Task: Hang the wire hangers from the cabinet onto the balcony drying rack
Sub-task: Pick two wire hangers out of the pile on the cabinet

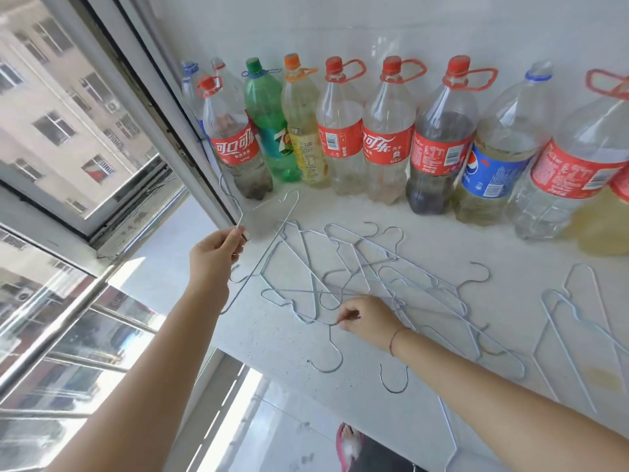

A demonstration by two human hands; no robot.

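The left hand is raised off the desk at about 9 o'clock from the middle of the view. Its fingers are curled, and thumb and fingertips pinch the wire of one raised hanger. That hanger hangs slantwise in the air, its hook up towards 11 o'clock near the window frame. The right hand lies low at 6 o'clock of the pile of wire hangers. Its fingers are bent, and thumb and forefinger nip a wire at the pile's near edge; a thin band circles the wrist. The pile lies flat and tangled mid-desk, several hooks pointing over the near edge. A smaller group of hangers lies at 3 o'clock from it, apart. Along the wall at 12 o'clock stands a row of plastic bottles, upright.
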